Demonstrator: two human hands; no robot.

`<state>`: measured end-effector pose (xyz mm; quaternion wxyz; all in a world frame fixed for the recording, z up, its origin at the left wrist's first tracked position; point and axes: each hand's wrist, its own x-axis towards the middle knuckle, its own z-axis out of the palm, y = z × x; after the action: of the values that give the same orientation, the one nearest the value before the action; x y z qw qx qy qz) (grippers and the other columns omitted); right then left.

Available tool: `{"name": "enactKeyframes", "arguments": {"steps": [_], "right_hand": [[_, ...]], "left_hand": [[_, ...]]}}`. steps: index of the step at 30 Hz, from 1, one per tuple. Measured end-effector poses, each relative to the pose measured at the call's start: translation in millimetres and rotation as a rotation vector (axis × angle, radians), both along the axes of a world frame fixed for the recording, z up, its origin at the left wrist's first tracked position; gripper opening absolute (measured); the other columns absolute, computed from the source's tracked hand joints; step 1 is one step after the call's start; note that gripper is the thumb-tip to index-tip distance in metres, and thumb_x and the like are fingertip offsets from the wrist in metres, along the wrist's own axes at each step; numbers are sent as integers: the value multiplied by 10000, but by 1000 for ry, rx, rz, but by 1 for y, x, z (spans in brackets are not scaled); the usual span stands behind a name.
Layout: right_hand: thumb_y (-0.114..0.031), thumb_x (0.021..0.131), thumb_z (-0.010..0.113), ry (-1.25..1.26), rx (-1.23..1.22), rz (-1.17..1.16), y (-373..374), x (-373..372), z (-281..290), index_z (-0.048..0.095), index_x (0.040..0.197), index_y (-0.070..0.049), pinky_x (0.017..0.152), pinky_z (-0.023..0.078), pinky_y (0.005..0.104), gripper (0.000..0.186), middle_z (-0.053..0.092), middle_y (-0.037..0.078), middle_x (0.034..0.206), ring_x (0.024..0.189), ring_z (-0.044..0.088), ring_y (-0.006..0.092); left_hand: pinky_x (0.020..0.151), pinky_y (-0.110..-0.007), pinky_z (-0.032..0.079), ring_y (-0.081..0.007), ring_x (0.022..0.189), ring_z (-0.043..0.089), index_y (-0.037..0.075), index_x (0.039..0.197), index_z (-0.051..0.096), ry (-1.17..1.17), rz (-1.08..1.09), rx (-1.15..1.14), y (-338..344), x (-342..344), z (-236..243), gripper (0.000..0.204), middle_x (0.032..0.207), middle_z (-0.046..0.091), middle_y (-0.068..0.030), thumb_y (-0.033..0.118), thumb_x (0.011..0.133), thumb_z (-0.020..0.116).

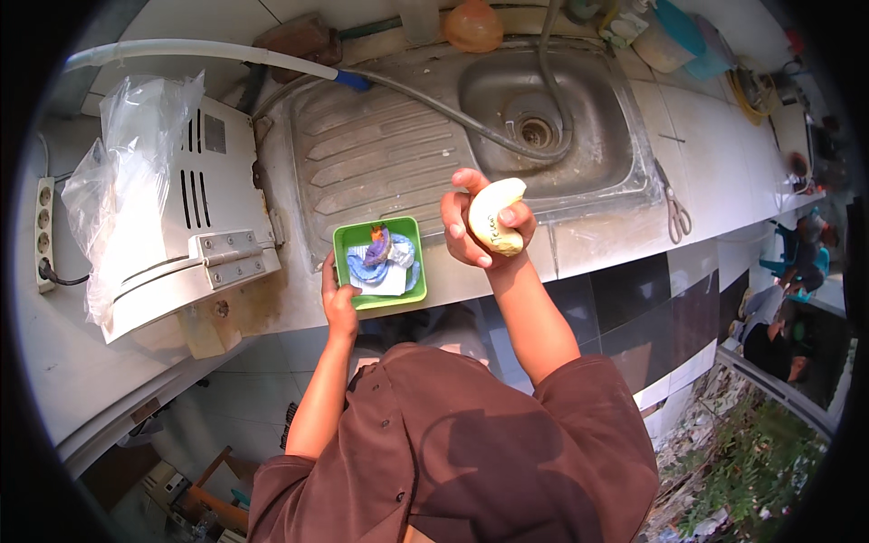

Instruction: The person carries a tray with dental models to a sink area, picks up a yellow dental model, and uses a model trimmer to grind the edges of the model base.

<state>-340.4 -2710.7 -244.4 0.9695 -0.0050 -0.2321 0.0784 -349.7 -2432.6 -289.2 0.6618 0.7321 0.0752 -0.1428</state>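
My left hand point(336, 299) grips the left side of a square green plastic container point(412, 290) at the counter's front edge. Inside it lie white paper point(387, 282), a blue crumpled cloth point(362, 270) and a small purple and orange item point(378, 244). My right hand point(466, 231) is closed around a pale yellow curved object point(498, 199) with dark markings, held above the front of the steel sink's rim, right of the container.
A hose point(471, 122) runs into the sink basin point(597, 136). Scissors point(674, 222) lie right of it. A beige appliance point(222, 208) under a plastic bag point(127, 163) and a power strip point(45, 231) are left. People point(792, 271) sit at far right.
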Motion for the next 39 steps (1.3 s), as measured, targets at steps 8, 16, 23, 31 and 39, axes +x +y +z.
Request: {"name": "enactKeyframes", "arguments": {"steps": [8,16,23,31,39], "right_hand": [[-296,852,566,134,-123,25,-14,33,-24,416,1334,-60,424,361,256,557,552,178,776,490,442,136],[-322,863,760,229,-524,-195,10,68,-36,453,1249,-101,671,503,319,540,569,115,1053,800,585,196],[-239,801,829,177,-1299,-343,30,96,-31,580,1136,-74,780,519,323,448,626,59,998,872,611,181],[-99,665,769,-36,-2338,-737,25,129,-41,702,1020,-59,781,511,434,364,625,153,967,913,629,360],[-117,600,837,-68,-2407,-573,23,144,-61,653,951,-34,722,499,386,405,652,143,861,792,629,308]], "left_hand": [[1024,-333,383,-313,1138,523,-51,1317,516,-174,-149,513,8,3,-13,640,1222,536,-170,70,688,512],[981,-367,414,-353,1080,536,12,1385,472,-218,-105,506,-3,-8,0,579,1206,520,-172,117,827,586],[893,-329,438,-207,1027,526,35,1401,471,-219,170,373,31,-54,2,553,1262,530,-124,232,900,597],[908,-316,424,-180,1021,528,30,1352,519,-75,590,416,106,-168,-30,431,1240,549,-110,209,961,541],[843,-262,429,-132,909,517,34,1328,515,357,903,433,132,-297,-68,383,1064,562,-52,157,966,527]]}}
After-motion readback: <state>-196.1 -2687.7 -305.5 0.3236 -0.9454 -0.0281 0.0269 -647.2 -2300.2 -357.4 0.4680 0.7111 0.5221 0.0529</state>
